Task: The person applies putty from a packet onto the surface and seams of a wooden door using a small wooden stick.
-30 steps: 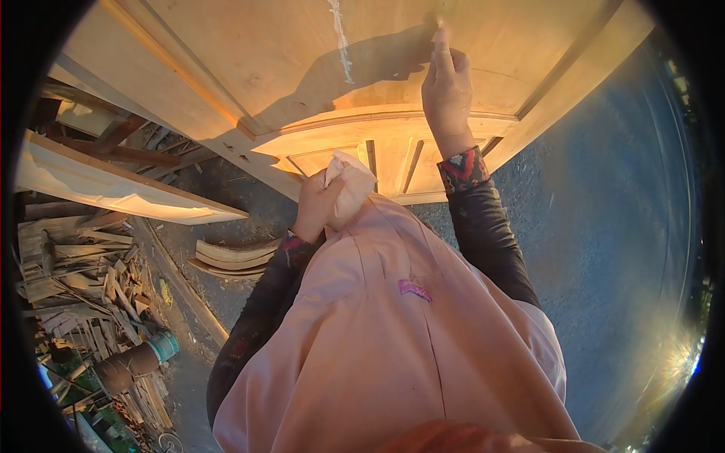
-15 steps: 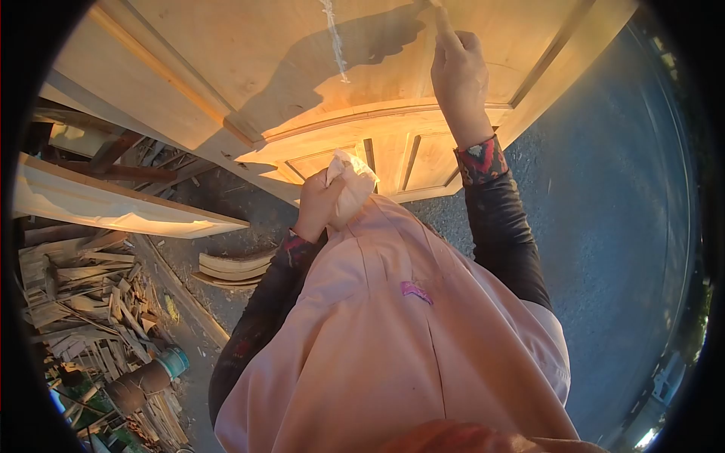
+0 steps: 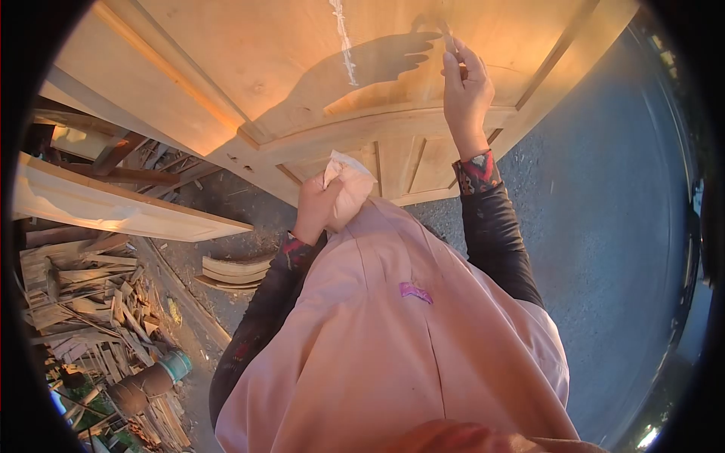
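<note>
Left hand (image 3: pixel 316 208) grasps pale wrap (image 3: pixel 352 190), seemingly keeping it handy yet clear of door (image 3: pixel 234 45) | right hand (image 3: pixel 469 97) pinched, contents unclear, raised apparently for reach | door beyond both, white streak (image 3: pixel 344 39) left of right fingertips

Loose pink garment (image 3: pixel 377 340) with seams, small purple patch below the hands, dark sleeves (image 3: pixel 495 226), red-and-black patterned cuffs (image 3: pixel 477 172) at both wrists

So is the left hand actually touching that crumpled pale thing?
Touching. The head view shows it plainly: the left hand grips the crumpled pale thing by its side, with the thumb lying against it.
</note>
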`<state>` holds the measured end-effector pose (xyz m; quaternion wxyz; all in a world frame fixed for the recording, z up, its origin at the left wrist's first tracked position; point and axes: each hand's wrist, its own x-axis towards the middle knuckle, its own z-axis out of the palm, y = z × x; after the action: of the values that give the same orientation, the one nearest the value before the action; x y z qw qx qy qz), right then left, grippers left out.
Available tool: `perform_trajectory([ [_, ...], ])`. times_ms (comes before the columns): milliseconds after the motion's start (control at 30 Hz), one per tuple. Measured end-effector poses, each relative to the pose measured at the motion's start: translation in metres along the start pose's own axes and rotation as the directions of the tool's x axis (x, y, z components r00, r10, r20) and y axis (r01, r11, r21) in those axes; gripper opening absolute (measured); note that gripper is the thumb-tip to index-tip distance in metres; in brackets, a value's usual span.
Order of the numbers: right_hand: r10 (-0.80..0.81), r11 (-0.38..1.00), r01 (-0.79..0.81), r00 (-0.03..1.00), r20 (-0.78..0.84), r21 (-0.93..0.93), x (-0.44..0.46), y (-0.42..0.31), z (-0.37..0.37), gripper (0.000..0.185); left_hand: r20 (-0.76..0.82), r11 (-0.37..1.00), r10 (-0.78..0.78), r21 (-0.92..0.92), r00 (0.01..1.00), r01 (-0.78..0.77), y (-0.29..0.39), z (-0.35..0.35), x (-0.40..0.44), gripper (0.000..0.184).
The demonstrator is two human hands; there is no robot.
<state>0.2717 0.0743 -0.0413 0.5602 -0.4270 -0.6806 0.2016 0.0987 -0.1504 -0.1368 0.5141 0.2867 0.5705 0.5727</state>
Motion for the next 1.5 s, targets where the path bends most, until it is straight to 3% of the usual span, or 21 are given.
perform_trajectory([
  [167, 0.062, 0.986, -0.060, 0.998, -0.012, 0.153, 0.000, 0.008, 0.009, 0.028, -0.045, 0.999, 0.029, 0.027, 0.999, -0.028, 0.008, -0.001, -0.002, 0.022],
  [267, 0.059, 0.995, -0.058, 0.998, -0.005, 0.076, 0.001, 0.007, 0.003, 0.027, -0.073, 0.997, 0.044, 0.074, 0.996, -0.039, 0.002, -0.008, 0.001, 0.022],
  [367, -0.209, 0.960, 0.206, 0.978, 0.008, -0.191, -0.001, 0.020, 0.002, 0.036, -0.086, 0.994, 0.039, 0.102, 0.996, -0.030, 0.001, -0.012, 0.002, 0.022],
  [467, -0.396, 0.823, 0.364, 0.918, 0.018, -0.436, -0.007, 0.024, 0.016, 0.045, -0.084, 0.999, 0.022, 0.051, 0.996, -0.017, 0.001, -0.008, 0.003, 0.022],
  [500, -0.359, 0.821, 0.349, 0.931, 0.067, -0.452, -0.012, 0.023, 0.020, 0.056, -0.082, 1.000, 0.017, 0.027, 0.996, -0.015, 0.002, -0.006, 0.004, 0.021],
  [600, -0.305, 0.847, 0.321, 0.946, 0.106, -0.425, -0.021, 0.022, 0.028, 0.059, -0.083, 1.000, -0.013, -0.002, 0.996, 0.013, 0.006, -0.001, 0.005, 0.020],
  [733, -0.383, 0.820, 0.390, 0.918, 0.105, -0.419, -0.026, 0.034, 0.028, 0.068, -0.040, 0.996, 0.025, 0.084, 0.999, -0.022, 0.004, 0.000, 0.010, 0.021],
  [933, -0.213, 0.899, 0.267, 0.959, 0.184, -0.347, -0.033, 0.005, -0.003, 0.057, -0.019, 0.989, 0.074, 0.133, 0.997, -0.071, 0.007, -0.001, 0.013, 0.022],
  [1133, -0.301, 0.855, 0.316, 0.948, 0.103, -0.411, -0.002, -0.032, 0.006, 0.058, -0.026, 0.991, -0.009, 0.130, 1.000, 0.013, 0.000, -0.008, 0.007, 0.021],
  [1333, -0.130, 0.834, 0.204, 0.976, 0.177, -0.514, -0.047, -0.013, 0.011, 0.054, -0.044, 0.996, 0.020, 0.092, 0.999, -0.016, -0.003, -0.012, 0.000, 0.021],
  [1433, -0.063, 0.889, 0.138, 0.981, 0.181, -0.437, -0.030, -0.040, -0.009, 0.054, -0.050, 0.995, 0.013, 0.100, 0.999, -0.008, -0.004, -0.015, -0.001, 0.020],
  [1500, -0.151, 0.878, 0.194, 0.980, 0.133, -0.438, -0.007, -0.056, -0.008, 0.055, -0.057, 0.994, 0.003, 0.108, 0.998, 0.004, -0.003, -0.015, -0.003, 0.020],
])
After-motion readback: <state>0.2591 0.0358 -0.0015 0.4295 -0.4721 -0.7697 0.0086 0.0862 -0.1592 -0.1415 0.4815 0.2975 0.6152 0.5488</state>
